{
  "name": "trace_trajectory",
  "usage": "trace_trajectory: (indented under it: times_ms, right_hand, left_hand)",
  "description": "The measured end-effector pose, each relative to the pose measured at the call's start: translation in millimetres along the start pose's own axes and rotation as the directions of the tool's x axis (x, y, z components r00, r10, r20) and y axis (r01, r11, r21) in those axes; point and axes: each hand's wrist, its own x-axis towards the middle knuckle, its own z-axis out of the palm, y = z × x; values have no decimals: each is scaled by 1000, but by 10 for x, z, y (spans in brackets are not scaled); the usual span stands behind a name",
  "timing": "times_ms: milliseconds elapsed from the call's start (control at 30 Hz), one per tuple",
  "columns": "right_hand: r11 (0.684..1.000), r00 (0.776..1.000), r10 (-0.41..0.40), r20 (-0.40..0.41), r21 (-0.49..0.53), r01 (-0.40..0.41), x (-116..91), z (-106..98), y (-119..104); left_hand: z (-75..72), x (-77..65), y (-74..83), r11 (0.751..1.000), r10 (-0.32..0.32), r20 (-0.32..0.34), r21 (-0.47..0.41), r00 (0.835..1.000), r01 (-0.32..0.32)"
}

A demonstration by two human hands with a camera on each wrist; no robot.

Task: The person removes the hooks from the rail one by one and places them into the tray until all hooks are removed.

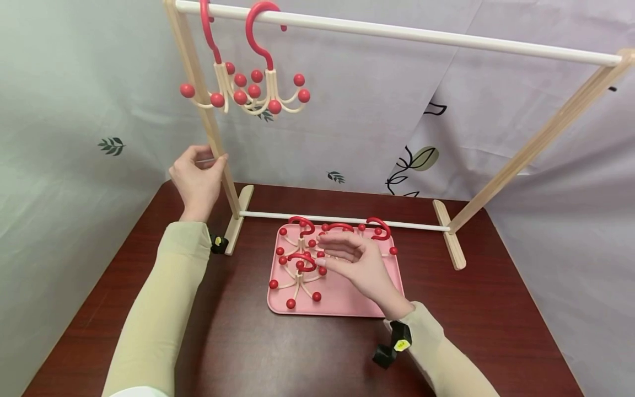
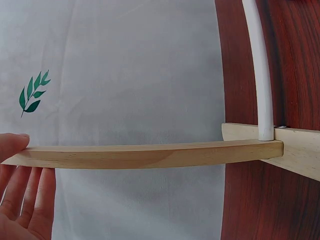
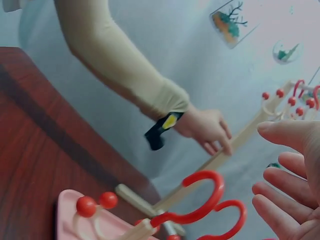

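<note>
My left hand grips the left wooden post of a rack, thumb on one side and fingers on the other. My right hand hovers above a pink tray, fingers loosely bent, nothing between them. On the tray lie several multi-arm hangers with red hooks and red ball tips; my right hand hides some of them. One red hook shows close below the right hand in the right wrist view. Two similar hangers, a left one and a right one, hang from the white top rod.
The rack's right post leans outward from its wooden foot. A white lower rod runs behind the tray. Everything stands on a dark red-brown table, with patterned pale cloth behind.
</note>
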Motion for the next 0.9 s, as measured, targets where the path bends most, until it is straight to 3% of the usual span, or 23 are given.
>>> trace_trajectory:
  times_ms: [267, 567, 900]
  right_hand:
    - [995, 995, -102, -20, -11, 102, 148, -49, -201]
    - [963, 963, -269, -29, -32, 268, 390, -109, -510]
    - [943, 942, -330, -61, -57, 327, 628, -104, -829]
  left_hand:
    - [-12, -2, -3, 1000, 5, 1, 4, 1000, -5]
    - [-15, -16, 11, 1000, -7, 1, -1, 1000, 7]
    - [-5, -10, 17, 1000, -9, 6, -7, 1000, 9]
